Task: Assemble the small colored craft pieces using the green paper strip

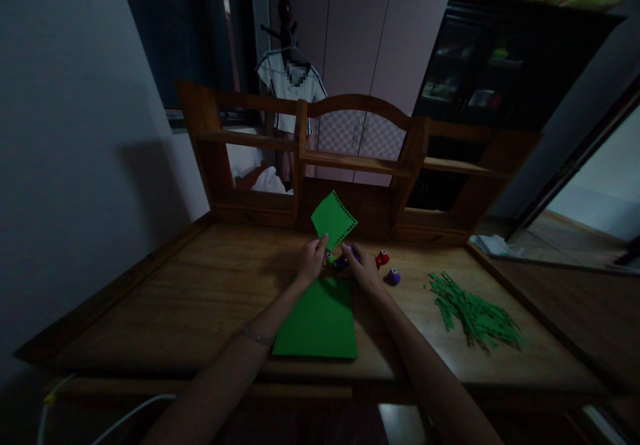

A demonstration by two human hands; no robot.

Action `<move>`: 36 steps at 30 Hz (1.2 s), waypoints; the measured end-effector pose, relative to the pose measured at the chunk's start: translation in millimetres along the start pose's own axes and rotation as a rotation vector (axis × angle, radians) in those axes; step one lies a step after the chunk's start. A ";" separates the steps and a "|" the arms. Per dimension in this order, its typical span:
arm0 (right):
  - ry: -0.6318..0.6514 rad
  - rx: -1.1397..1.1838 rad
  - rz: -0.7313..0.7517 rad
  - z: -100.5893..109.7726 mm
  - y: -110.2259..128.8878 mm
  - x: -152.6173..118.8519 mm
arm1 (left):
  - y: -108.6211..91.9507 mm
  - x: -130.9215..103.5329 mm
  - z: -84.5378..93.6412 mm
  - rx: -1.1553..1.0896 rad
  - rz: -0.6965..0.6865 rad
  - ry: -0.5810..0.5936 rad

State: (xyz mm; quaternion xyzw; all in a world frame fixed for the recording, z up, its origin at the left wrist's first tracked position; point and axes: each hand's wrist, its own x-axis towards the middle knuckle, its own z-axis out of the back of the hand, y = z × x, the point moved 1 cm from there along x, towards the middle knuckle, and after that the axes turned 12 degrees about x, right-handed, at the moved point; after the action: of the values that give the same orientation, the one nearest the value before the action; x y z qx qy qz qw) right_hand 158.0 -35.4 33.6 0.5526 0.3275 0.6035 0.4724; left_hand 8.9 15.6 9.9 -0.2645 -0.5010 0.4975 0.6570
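My left hand point(313, 258) pinches the lower corner of a green paper sheet point(333, 219), which is raised above the desk. A row of small holes lines the sheet's right-hand edges. Close to the sheet's bottom corner, my right hand point(364, 266) is closed around a small purple craft punch point(346, 258); its details are dark. Between the hands shows a small light-green piece point(330, 257), partly hidden. Below both hands lies a stack of green paper point(319, 321). A red punch point(383, 258) and another purple punch point(393, 276) stand just right of my right hand.
A heap of thin green paper strips point(475, 315) lies on the right of the wooden desk point(190, 298). A low wooden shelf unit point(350, 160) rises along the back. At the lower left hangs a white cable point(135, 408).
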 end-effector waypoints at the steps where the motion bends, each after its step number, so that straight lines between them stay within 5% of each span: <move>1: -0.005 -0.005 0.005 0.4 -0.8 0.2 | -0.1 -0.1 -0.1 0.000 0.003 -0.002; 9: -0.010 -0.111 0.103 1.0 -5.6 0.1 | 2.4 0.7 -0.2 0.026 -0.025 -0.002; 36: 0.001 -0.222 0.065 -3.9 -10.9 0.2 | 5.4 1.9 -2.4 -0.041 -0.002 0.024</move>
State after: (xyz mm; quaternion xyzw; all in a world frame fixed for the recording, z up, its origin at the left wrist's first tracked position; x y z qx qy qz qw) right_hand 156.5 -31.1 22.9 0.5066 0.2409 0.6513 0.5109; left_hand 8.9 19.7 5.2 -0.2834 -0.5032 0.4833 0.6579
